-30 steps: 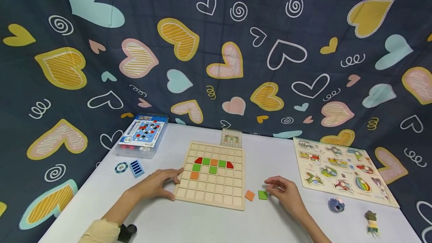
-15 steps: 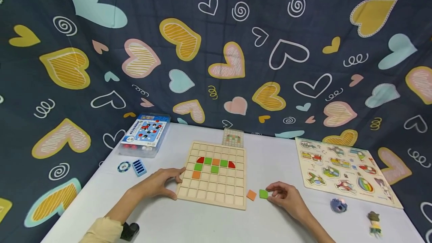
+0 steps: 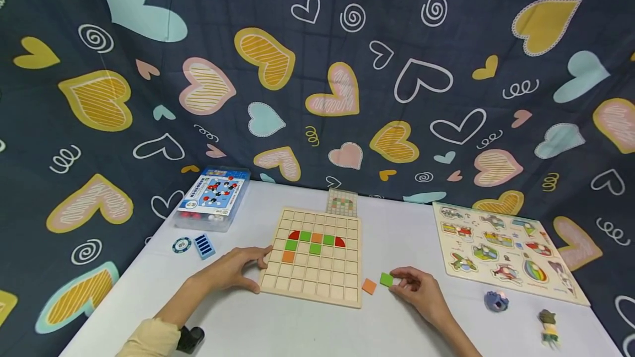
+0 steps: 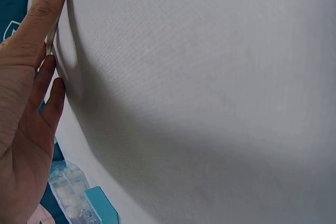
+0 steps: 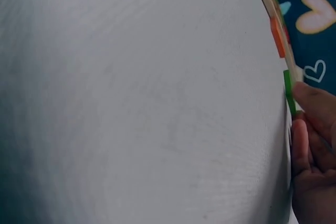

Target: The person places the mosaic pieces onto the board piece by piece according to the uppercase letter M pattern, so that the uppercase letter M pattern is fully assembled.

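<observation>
A square wooden grid board [image 3: 311, 284] lies mid-table, with red, green and orange tiles set in its upper rows. My left hand [image 3: 233, 269] rests against its left edge, thumb near the lower corner and fingers higher up. In the left wrist view the thumb [image 4: 44, 11] is stretched out along that edge. Right of the board, my right hand [image 3: 420, 292] pinches a green square tile [image 3: 386, 280] by its right side between thumb and fingers. The right wrist view shows this green tile [image 5: 289, 92] edge-on at the fingertips. A loose orange square tile [image 3: 369, 286] lies between it and the board.
A small pattern card [image 3: 342, 203] sits behind the board. Back left are a molecule-set box [image 3: 212, 197], a round chip [image 3: 181, 244] and a blue striped block [image 3: 204, 246]. To the right lie a picture puzzle board [image 3: 501, 247], a bluish figure [image 3: 496, 301] and a small doll [image 3: 548, 328].
My right hand has closed its fingers on the green tile, which has turned and shifted slightly away from me. The left hand stays at the board's edge. The head view has shifted a little.
</observation>
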`<state>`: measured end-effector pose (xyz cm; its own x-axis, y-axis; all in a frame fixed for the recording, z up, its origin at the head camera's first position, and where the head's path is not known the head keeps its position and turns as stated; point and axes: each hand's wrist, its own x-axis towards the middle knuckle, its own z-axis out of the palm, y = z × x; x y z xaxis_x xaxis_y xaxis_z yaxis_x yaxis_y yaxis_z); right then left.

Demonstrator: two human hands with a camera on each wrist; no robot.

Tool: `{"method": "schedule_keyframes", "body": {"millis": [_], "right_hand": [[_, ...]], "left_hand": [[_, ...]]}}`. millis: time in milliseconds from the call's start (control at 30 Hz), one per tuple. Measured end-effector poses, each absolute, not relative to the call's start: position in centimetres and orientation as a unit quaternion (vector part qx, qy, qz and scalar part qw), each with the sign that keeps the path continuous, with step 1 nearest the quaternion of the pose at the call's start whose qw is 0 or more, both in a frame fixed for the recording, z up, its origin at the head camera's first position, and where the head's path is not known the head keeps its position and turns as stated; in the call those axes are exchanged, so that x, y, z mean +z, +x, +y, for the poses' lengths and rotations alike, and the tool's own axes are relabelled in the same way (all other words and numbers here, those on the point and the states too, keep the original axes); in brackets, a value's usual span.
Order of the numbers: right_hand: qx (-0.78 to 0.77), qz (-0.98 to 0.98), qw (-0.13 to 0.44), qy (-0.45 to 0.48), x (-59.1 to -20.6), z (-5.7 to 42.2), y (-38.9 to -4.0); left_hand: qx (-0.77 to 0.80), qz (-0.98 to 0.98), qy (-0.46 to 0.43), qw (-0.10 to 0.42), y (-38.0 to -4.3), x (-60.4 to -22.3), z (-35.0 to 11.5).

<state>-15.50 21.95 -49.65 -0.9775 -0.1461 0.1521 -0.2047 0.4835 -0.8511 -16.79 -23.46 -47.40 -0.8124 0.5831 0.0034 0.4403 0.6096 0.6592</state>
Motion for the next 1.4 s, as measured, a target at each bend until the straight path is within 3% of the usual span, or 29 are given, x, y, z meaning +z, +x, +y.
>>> {"method": "schedule_keyframes", "body": {"millis": [300,900,1200,1400], "right_hand": [[0.497,-0.862,0.048,0.083,-49.9,21.8,-15.5],[0.465,-0.867,-0.019,0.176,-49.0,22.3,-17.0],[0.554,-0.833,-0.013,0.004,-49.1,21.6,-16.5],[0.562,-0.826,0.010,-0.049,-48.6,20.6,-16.4]], "left_hand": [[0.337,0.890,0.290,0.102,-16.7,-47.6,-23.4],[0.333,0.892,0.289,0.099,-16.6,-47.2,-23.3],[0.332,0.892,0.290,0.101,-16.6,-47.1,-23.2],[0.332,0.893,0.288,0.100,-16.6,-47.1,-23.2]]}}
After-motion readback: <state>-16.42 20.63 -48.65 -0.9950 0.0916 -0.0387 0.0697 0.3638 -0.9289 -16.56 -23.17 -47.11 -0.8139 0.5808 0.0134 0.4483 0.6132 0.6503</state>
